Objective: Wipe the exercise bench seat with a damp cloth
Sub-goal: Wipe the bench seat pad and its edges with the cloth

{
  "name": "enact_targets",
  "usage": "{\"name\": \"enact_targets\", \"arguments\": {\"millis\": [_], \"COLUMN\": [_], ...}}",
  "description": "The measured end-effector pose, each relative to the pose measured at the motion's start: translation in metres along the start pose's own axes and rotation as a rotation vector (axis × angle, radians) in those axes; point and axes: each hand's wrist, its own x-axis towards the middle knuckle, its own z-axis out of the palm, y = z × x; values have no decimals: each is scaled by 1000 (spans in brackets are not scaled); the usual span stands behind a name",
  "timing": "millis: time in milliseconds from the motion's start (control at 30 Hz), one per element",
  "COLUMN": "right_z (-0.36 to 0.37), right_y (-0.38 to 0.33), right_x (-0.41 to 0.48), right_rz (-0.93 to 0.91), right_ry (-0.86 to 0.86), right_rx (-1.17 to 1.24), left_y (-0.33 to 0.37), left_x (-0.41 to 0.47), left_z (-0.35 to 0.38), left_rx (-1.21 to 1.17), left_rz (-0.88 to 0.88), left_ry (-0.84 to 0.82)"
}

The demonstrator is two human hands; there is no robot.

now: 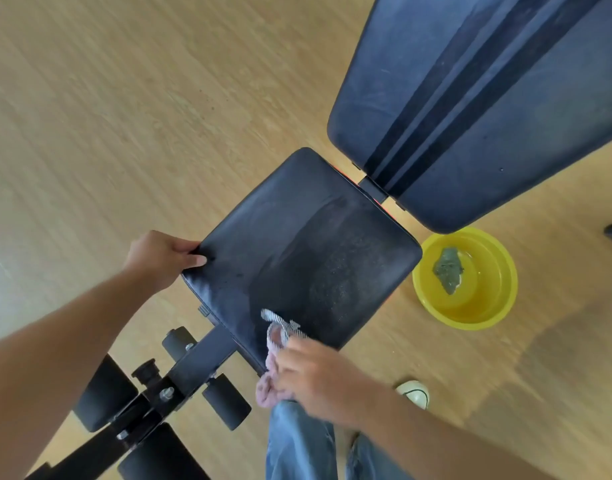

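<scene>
My left hand [162, 258] grips the seat [297, 251] at its left edge. My right hand [311, 379] clamps the cloth [275, 344] at the near edge. Damp streaks suggest it's partly wiped; the right still looks dusty.

Black seat [297, 244]; pink-grey patterned cloth [276, 344]; yellow bowl [432, 306].

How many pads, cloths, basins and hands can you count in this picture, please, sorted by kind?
Black bench pads: 2, seat and backrest
Cloths: 2, cloth in the right hand, grey-green rag in the basin
Yellow basins: 1
Hands: 2, with the left hand gripping the seat edge
Total: 7
</scene>
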Motion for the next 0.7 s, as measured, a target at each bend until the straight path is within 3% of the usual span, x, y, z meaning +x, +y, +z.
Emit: {"name": "enact_targets", "arguments": {"millis": [67, 133, 200, 233, 267, 367, 433, 500, 600, 667, 700], "right_z": [-35, -60, -59, -47, -30, 14, -10, -53, -78, -40, -18], "right_y": [39, 84, 90, 76, 51, -22, -13, 34, 92, 72, 44], "right_x": [-4, -14, -24, -23, -20, -28, -31, -27, -22, -19, -16], "right_rz": [277, 743, 943, 981, 930, 471, 307, 449, 847, 909, 792], "right_ry": [74, 414, 841, 870, 783, 238, 140, 315, 804, 771, 676], "right_rx": [63, -5, -34, -19, -1, 64, 118, 114, -3, -57, -55], "left_y": [0, 0, 1, 1, 2, 0, -2, -2, 0, 2, 2], "left_x": [1, 3, 3, 4, 4, 6, 7, 8, 8, 6, 6], "left_z": [0, 0, 1, 1, 1, -1, -2, -1, 0, 1, 0], "left_rx": [7, 29, 61, 71, 74, 75, 65, 63, 63, 68, 73], "left_rz": [3, 10, 19, 20, 19, 2, 0, 6, 0, -4, -7], "left_ry": [-4, -5, -5, -5, -5, -6, -14, -16, -2, -8, -6]}}
